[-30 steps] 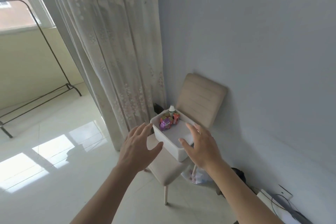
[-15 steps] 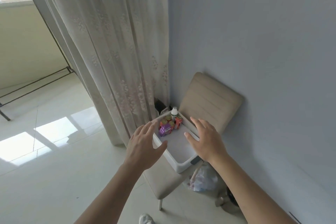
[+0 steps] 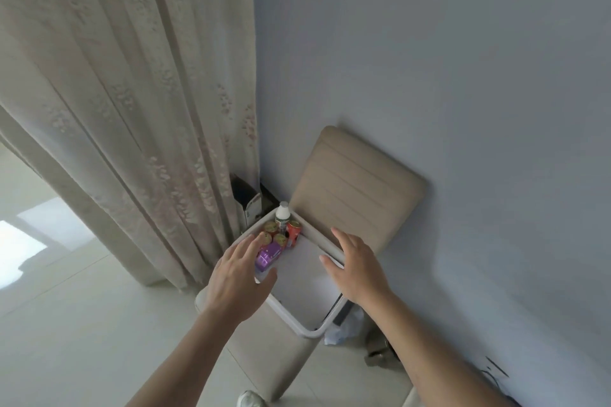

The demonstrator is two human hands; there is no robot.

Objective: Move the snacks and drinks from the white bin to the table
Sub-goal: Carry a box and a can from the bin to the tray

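A white bin (image 3: 309, 329) sits on the seat of a beige chair (image 3: 357, 188) in the room's corner. At the bin's far end stand a white-capped bottle (image 3: 282, 213), a red can (image 3: 293, 232) and small round-topped cans (image 3: 270, 227), with a purple snack packet (image 3: 268, 256) lying in front of them. My left hand (image 3: 236, 277) hovers with spread fingers over the bin's left rim, covering part of the packet. My right hand (image 3: 358, 266) is spread over the bin's right rim. Neither hand holds anything. No table is in view.
A patterned cream curtain (image 3: 132, 109) hangs to the left of the chair, and a grey wall (image 3: 446, 76) stands behind it. A white plastic bag (image 3: 344, 329) lies on the floor under the chair. The tiled floor (image 3: 66, 324) spreads out at the left.
I have stepped closer and now look more steeply down into the bin. Both hands have moved forward until they are over the bin's two side rims.
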